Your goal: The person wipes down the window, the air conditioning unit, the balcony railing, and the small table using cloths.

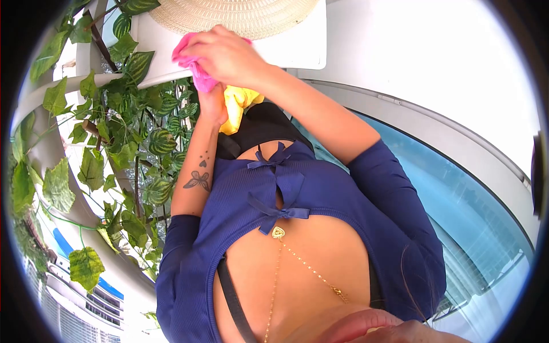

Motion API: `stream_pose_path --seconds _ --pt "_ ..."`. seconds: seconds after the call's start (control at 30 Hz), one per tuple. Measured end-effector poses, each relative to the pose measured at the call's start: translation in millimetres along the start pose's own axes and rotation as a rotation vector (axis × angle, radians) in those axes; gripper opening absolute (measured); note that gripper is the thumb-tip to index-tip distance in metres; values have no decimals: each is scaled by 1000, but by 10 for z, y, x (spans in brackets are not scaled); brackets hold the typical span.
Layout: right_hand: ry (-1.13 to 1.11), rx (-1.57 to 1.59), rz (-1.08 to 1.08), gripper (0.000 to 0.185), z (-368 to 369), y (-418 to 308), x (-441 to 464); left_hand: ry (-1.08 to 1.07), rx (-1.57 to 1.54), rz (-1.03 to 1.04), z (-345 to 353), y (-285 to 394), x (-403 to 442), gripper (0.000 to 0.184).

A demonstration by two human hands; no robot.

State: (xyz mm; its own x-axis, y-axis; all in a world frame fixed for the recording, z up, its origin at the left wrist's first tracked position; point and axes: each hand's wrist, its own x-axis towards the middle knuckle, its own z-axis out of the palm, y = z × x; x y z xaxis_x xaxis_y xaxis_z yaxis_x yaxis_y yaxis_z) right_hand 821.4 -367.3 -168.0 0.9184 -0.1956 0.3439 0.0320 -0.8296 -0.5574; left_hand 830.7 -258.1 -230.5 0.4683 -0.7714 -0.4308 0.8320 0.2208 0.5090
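Near the top of the head view, my right hand (pixel 229 57) is curled over a bunched pink cloth (pixel 204 79). My left hand (pixel 213 106) is just below, against the lower end of the pink cloth; its fingers are hidden behind the cloth and my right hand. A crumpled yellow cloth (pixel 237 106) hangs beside my left hand, below my right wrist. What holds the yellow cloth cannot be seen. Both hands are close together, near the edge of a white table (pixel 297 54).
A round woven placemat (pixel 229 14) lies on the table. Leafy vines (pixel 137 114) hang around white railings at the left. A white wall (pixel 434 51) and a curved blue glass panel (pixel 457 188) are at the right.
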Motion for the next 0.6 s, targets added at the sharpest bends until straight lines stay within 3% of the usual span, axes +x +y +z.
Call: stream_pose_path --seconds 0.07,0.1,0.17,0.2,0.27,0.37,0.4,0.47,0.6 --pt "-37 -64 2 25 15 -21 -111 131 -40 9 153 148 -109 88" --pt "-78 -138 -11 24 16 -7 -131 125 -32 9 127 171 -72 88" --pt "-50 -92 55 21 -352 267 -622 -52 -31 -276 -11 156 -81 107" --pt "-139 -125 161 22 -686 332 -827 -53 -32 -278 -87 134 -57 107" --pt "-282 -349 275 23 -1255 628 -1227 -142 -29 -280 -171 80 37 120" --pt "-545 -867 451 22 -1908 826 -1321 -179 53 -275 -10 213 19 113" --pt "-551 -857 457 22 -1938 760 -1303 -172 79 -310 6 228 -35 108" --pt "-313 -648 615 23 -1984 551 -1029 -172 138 -325 -1 222 35 104" --pt "-188 -65 391 35 -1239 370 -821 -143 127 -344 61 251 -15 95"
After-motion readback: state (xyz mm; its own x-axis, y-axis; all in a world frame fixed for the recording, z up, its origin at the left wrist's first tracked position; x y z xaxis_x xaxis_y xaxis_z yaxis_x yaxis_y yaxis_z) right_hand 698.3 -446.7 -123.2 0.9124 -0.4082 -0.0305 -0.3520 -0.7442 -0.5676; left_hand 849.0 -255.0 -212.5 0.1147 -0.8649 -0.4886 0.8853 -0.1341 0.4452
